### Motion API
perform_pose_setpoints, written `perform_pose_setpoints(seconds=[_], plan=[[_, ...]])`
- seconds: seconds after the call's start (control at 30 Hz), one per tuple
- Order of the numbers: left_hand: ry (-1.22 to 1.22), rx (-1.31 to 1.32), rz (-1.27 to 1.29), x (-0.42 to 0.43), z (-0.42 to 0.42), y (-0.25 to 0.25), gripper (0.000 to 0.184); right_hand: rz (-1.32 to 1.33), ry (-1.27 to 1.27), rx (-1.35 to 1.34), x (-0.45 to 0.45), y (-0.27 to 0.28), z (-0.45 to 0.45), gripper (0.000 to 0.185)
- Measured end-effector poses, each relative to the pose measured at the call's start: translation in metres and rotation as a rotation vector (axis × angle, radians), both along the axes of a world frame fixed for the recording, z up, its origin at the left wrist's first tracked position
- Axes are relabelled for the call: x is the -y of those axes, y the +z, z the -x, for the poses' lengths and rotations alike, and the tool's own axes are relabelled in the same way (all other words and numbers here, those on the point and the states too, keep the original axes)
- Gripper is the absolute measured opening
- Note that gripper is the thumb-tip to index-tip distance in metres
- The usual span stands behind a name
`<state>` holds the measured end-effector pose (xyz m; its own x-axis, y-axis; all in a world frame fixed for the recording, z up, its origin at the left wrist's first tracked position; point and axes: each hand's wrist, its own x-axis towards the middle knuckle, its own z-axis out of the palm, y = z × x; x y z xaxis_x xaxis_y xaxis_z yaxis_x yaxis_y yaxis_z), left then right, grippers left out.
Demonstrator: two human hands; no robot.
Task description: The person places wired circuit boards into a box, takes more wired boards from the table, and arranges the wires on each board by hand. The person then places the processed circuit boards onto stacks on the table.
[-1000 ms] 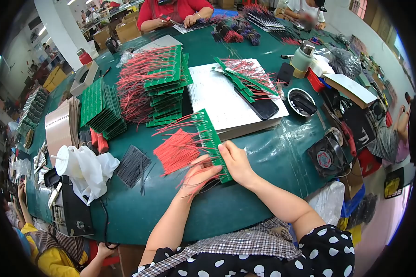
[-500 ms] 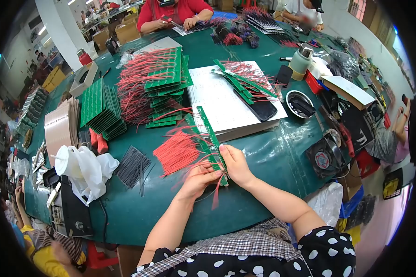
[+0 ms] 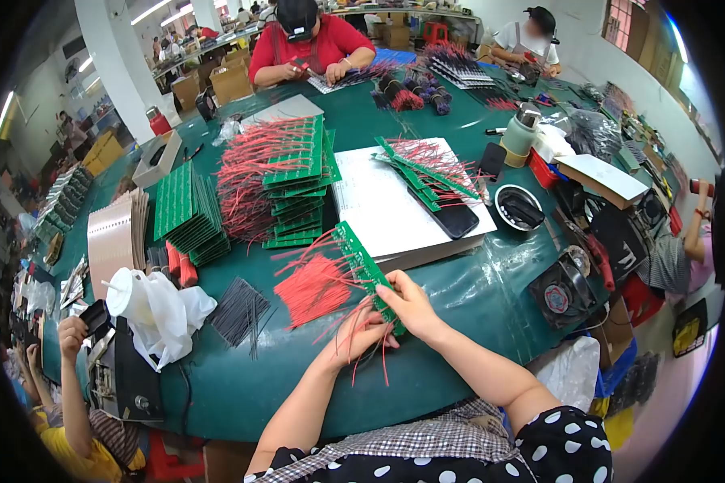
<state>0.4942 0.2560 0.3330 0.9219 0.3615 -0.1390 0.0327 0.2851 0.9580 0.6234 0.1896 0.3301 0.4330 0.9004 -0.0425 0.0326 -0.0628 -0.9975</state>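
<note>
A narrow green circuit board [image 3: 364, 264] with red wires along its left edge is held tilted above the table. My right hand [image 3: 409, 304] grips its right edge, thumb on the face. My left hand [image 3: 358, 333] is closed at the board's lower left end, with some fingertips under it. Red wires cross the left fingers and hang below; whether it also pinches a single wire I cannot tell. Left of the board lies a pile of cut red wires [image 3: 314, 291], and beside that a pile of black wires [image 3: 240, 312].
Wired green boards [image 3: 294, 181] stand stacked behind the red pile, with bare green boards [image 3: 187, 211] to their left. A white paper stack [image 3: 362, 189] carries a phone [image 3: 457, 219] and more boards. A white plastic bag [image 3: 165, 314] sits left. Co-workers' hands [image 3: 337, 71] work opposite.
The board has turned so its green face shows more, and the red wires on it have shifted. Both hands stay on it. The view has tilted up; a co-worker's hand at left has risen with a dark object.
</note>
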Motion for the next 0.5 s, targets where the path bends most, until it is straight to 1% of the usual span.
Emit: perform_pose_setpoints(seconds=[0.03,0.07,0.1,0.17,0.23,0.27,0.3,0.33,0.37,0.4,0.43,0.47,0.5], plan=[[-0.019,-0.033,-0.017,0.0,0.0,0.001,0.039,-0.01,-0.008,0.007,-0.001,0.0,-0.003,0.018],[0.026,-0.061,-0.035,0.002,-0.002,-0.006,0.041,-0.025,0.061,-0.051,-0.003,-0.003,-0.006,0.02],[0.02,-0.053,-0.044,0.002,-0.003,-0.011,0.041,-0.039,0.13,-0.11,-0.002,-0.005,-0.007,0.022],[0.038,-0.057,-0.112,-0.001,-0.005,-0.016,0.045,-0.078,0.203,0.039,0.0,-0.005,-0.006,0.025],[-0.008,-0.093,-0.121,-0.001,-0.005,-0.013,0.045,-0.049,0.272,-0.03,0.0,-0.005,-0.008,0.028],[0.015,-0.021,-0.195,0.0,-0.003,-0.012,0.049,-0.053,0.272,-0.023,0.001,0.002,-0.012,0.028],[0.041,0.053,-0.268,0.001,-0.002,-0.009,0.054,-0.084,0.282,-0.124,0.004,0.016,-0.017,0.028],[0.017,0.017,-0.202,0.002,0.004,0.0,0.066,-0.114,0.295,-0.222,0.007,0.033,-0.024,0.027],[0.028,0.027,-0.207,-0.002,0.003,0.0,0.066,-0.137,0.218,-0.275,0.012,0.058,-0.035,0.032],[0.017,0.076,-0.109,-0.004,0.003,0.0,0.069,-0.091,0.133,-0.195,0.017,0.087,-0.049,0.038],[0.011,0.128,-0.01,-0.006,0.004,0.001,0.072,-0.138,-0.104,0.066,0.02,0.116,-0.057,0.038],[0.029,0.096,-0.044,-0.007,0.004,0.004,0.064,-0.264,-0.145,0.4,0.015,0.135,-0.081,0.033],[0.05,0.105,-0.043,-0.008,0.004,-0.002,0.064,-0.157,-0.224,0.433,0.016,0.172,-0.083,0.026]])
